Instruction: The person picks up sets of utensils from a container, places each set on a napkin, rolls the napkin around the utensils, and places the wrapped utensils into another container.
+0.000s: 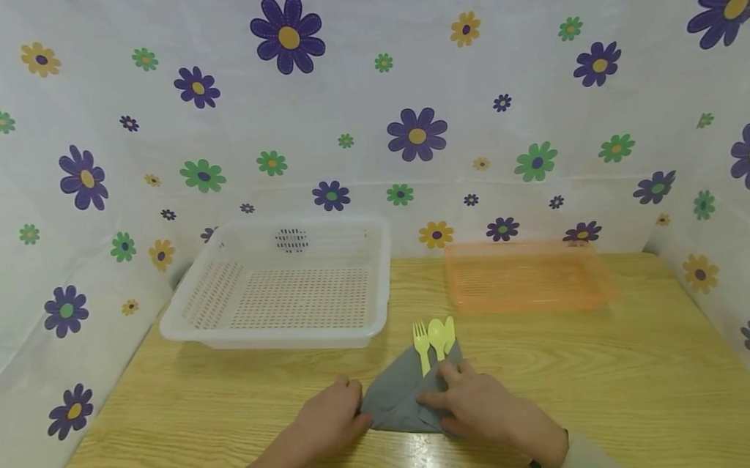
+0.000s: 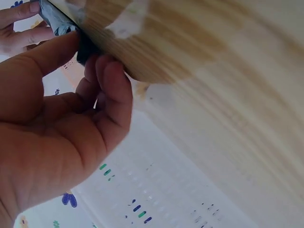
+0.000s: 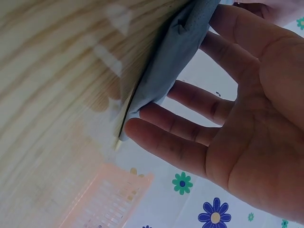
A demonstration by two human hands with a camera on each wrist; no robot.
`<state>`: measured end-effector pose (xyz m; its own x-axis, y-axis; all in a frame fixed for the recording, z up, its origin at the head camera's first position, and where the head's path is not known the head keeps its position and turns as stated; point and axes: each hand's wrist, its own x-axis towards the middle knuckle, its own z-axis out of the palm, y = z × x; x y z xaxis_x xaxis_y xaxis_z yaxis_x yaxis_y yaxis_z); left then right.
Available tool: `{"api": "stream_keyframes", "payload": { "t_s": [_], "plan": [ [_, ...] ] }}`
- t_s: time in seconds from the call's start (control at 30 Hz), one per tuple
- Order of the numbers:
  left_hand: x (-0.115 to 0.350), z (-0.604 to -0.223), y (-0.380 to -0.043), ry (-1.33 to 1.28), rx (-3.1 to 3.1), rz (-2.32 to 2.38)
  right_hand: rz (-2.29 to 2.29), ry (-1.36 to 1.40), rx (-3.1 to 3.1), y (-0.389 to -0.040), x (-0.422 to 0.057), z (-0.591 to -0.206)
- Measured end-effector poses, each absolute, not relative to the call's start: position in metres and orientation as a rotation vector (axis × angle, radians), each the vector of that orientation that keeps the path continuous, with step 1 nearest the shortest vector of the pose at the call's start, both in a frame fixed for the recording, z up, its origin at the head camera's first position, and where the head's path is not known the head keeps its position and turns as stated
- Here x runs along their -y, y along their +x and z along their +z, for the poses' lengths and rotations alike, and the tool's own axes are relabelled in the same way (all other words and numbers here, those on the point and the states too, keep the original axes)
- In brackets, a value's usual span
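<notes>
A grey cloth napkin (image 1: 391, 398) lies folded on the table, its folds wrapped over the lower handles of the cutlery. Out of its top stick a yellow fork (image 1: 421, 344), a yellow spoon (image 1: 437, 336) and a yellow knife (image 1: 450, 333), side by side. My left hand (image 1: 333, 416) pinches the napkin's left corner between thumb and curled fingers, which the left wrist view shows closely. My right hand (image 1: 484, 405) presses on the right side of the napkin, its fingers fairly straight and spread in the right wrist view. The handle ends are hidden under cloth.
A white perforated basket (image 1: 277, 338) stands at the back left of the wooden table (image 1: 650, 366). To the back right sits a shallow orange basket (image 1: 532, 302). White sheeting with printed flowers (image 1: 363, 88) encloses the back and both sides.
</notes>
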<state>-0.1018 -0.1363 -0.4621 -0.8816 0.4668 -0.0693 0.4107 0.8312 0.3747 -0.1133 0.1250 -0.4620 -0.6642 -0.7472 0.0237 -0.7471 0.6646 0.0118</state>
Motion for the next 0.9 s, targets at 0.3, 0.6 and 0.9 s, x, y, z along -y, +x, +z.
{"api": "stream_keyframes", "payload": {
  "t_s": [0.3,0.6,0.9],
  "plan": [
    [0.135,-0.46,-0.108,0.589,-2.302,1.289,0.021,1.281,2.841,-0.111,-0.124,-0.458],
    [0.11,-0.458,-0.103,0.285,-1.907,1.671,0.058,1.279,2.824,-0.111,-0.124,-0.458],
    [0.103,-0.466,-0.097,0.535,-2.448,1.184,0.085,1.295,2.8,-0.11,-0.124,-0.457]
  ]
}}
